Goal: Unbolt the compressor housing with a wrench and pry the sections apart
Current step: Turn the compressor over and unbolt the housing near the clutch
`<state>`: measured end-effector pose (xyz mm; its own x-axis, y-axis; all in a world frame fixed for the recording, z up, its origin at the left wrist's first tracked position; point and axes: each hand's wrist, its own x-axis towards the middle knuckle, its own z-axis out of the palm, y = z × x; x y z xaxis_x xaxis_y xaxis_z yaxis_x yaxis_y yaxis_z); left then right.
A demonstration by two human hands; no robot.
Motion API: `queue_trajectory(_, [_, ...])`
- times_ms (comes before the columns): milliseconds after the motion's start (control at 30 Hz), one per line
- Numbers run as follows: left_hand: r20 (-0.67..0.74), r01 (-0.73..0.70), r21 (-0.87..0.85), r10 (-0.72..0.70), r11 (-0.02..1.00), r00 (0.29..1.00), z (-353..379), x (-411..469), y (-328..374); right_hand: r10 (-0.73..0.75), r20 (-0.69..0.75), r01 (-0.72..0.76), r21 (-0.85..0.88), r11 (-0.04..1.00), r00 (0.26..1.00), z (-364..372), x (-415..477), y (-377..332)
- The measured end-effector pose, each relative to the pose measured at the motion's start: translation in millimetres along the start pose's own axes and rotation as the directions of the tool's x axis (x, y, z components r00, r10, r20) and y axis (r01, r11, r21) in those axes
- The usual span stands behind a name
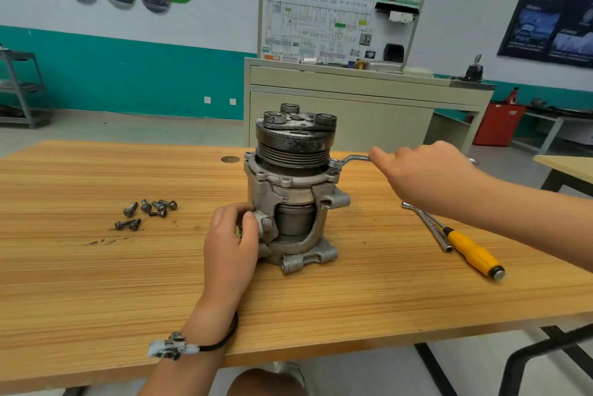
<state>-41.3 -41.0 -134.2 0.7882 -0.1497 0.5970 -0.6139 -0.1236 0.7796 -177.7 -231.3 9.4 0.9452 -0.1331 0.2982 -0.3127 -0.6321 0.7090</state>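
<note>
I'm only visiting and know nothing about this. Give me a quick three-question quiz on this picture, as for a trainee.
1. True or false: the right hand holds a wrench on the compressor.
2. The loose bolts lie: a) left of the compressor, b) on top of it, c) on the floor.
3. Fill in: the screwdriver has a ____ handle.
Key: 1 true; 2 a; 3 yellow.

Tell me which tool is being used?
The silver wrench, gripped by the right hand at the compressor's top rim. The yellow-handled screwdriver and the other silver tool just lie on the table.
</note>
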Motion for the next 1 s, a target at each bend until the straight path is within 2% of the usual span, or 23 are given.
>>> queue_trajectory(100, [-0.005,0.000,0.005,0.000,1.000,1.000,0.3,0.4,0.3,0.030,-0.047,-0.025,0.115,0.993,0.998,12.9,24.2,-2.3])
queue_trajectory(167, [0.000,-0.004,0.010,0.004,1.000,1.000,-0.6,0.6,0.1,0.048,-0.149,-0.015,0.216,0.976,0.988,16.6,41.0,-11.2])
queue_trajectory(267, [0.006,-0.010,0.003,0.010,1.000,1.000,-1.4,-0.3,1.2,0.111,-0.388,0.048,0.379,0.924,0.915,25.5,55.8,-23.4])
queue_trajectory(333, [0.009,-0.015,0.009,0.014,1.000,1.000,-1.5,-0.5,1.5,0.179,-0.420,0.030,0.446,0.895,0.890,32.5,53.3,-25.2])
queue_trajectory(400, [0.012,-0.015,0.013,0.015,1.000,1.000,-1.3,-0.1,1.2,0.372,-0.355,-0.056,0.653,0.755,0.858,41.0,44.7,-21.5])
queue_trajectory(467, [0.013,-0.004,0.010,0.004,1.000,1.000,-0.6,0.3,1.2,0.564,-0.132,-0.176,0.871,0.459,0.815,48.4,33.8,-18.5])
queue_trajectory(500, [0.014,0.002,0.008,-0.002,1.000,1.000,-0.7,0.0,0.8,0.584,-0.038,-0.177,0.936,0.305,0.811,49.2,27.4,-18.5])
queue_trajectory(533, [0.014,0.006,0.006,-0.006,1.000,1.000,-0.6,-0.1,0.4,0.580,-0.003,-0.164,0.958,0.235,0.815,48.5,20.5,-19.7])
queue_trajectory(567, [0.014,0.008,0.008,-0.008,1.000,1.000,-0.5,-0.2,0.2,0.557,-0.021,-0.145,0.957,0.253,0.830,45.6,13.5,-22.8])
queue_trajectory(667, [0.007,0.010,0.024,-0.010,1.000,1.000,0.1,-0.1,0.8,0.394,-0.102,-0.116,0.863,0.492,0.913,30.5,-7.6,-33.3])
queue_trajectory(733, [-0.001,0.013,0.024,-0.013,1.000,1.000,0.3,0.0,2.1,0.307,-0.083,-0.159,0.712,0.684,0.948,19.1,-18.1,-37.4])
queue_trajectory(800, [-0.001,0.020,0.022,-0.020,1.000,1.000,0.4,0.1,2.9,0.272,-0.060,-0.199,0.537,0.820,0.960,5.4,-22.6,-36.4])
queue_trajectory(900, [0.003,0.024,0.022,-0.024,0.999,1.000,-0.1,-0.6,2.6,0.255,-0.010,-0.233,0.375,0.897,0.967,-15.6,-22.8,-32.7])
queue_trajectory(1000, [0.003,0.023,0.007,-0.023,1.000,1.000,-0.6,-1.0,2.4,0.192,0.047,-0.197,0.290,0.936,0.980,-31.4,-22.7,-33.2])
